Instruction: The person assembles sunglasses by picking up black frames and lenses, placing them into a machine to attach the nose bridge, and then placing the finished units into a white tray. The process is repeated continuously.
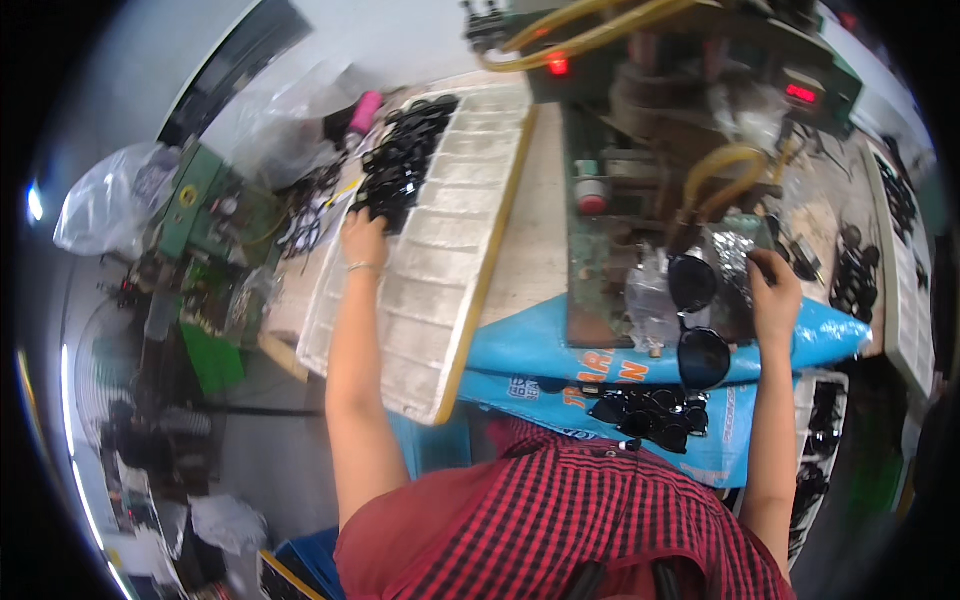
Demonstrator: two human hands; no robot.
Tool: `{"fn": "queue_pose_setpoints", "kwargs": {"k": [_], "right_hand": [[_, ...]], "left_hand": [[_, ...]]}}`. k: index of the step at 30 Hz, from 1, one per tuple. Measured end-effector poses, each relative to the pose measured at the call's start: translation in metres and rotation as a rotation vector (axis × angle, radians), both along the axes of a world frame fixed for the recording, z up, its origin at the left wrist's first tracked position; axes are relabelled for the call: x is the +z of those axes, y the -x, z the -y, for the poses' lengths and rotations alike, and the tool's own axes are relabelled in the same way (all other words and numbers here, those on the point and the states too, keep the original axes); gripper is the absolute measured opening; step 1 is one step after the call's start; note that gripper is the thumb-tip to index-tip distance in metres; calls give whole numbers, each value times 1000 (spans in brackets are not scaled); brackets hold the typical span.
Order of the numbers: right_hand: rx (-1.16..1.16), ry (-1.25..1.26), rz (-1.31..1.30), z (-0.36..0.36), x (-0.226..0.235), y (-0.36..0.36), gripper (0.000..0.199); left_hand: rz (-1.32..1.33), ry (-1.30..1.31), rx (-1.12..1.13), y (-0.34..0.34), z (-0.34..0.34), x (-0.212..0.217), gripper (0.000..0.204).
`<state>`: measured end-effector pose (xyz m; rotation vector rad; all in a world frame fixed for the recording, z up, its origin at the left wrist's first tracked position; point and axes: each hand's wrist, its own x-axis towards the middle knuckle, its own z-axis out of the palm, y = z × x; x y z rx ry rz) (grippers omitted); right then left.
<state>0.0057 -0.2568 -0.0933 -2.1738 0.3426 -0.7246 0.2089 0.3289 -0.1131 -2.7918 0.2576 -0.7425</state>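
While the left hand (364, 240) reaches with half-bent fingers to the near end of a pile of glossy black plastic sunglasses (405, 155) on a long white compartment tray (440, 270), I cannot tell if it has hold of any pair. The right hand (775, 300) has its thumb and forefinger curled near together beside shiny, crinkled silvery wrapping (733, 248), but whether they pinch something is not clear. Just left of it, one black pair with large rounded lenses (704, 358) stands lengthwise before the green metal machine (598, 265), above the bright blue plastic sheet (530, 340).
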Motion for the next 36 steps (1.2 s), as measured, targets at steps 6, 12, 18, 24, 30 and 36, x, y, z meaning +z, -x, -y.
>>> {"fn": "queue_pose_setpoints", "kwargs": {"k": [6,12,18,24,30,36], "right_hand": [[-71,-88,-4,24,-5,49,17],[204,-208,-12,-26,59,39,17],[387,-410,102,-79,67,-15,28],[288,-501,217,-83,66,-11,47],[353,-767,148,-100,72,-11,49],[395,-759,82,-103,74,-11,51]], "left_hand": [[-82,-10,-237,4,0,39,14],[-314,1376,-362,46,98,89,19],[-616,1894,-361,110,202,80,31],[-246,1893,-953,176,282,139,34],[-174,1670,-1132,151,309,165,38],[-177,1791,-1094,144,314,174,38]]}}
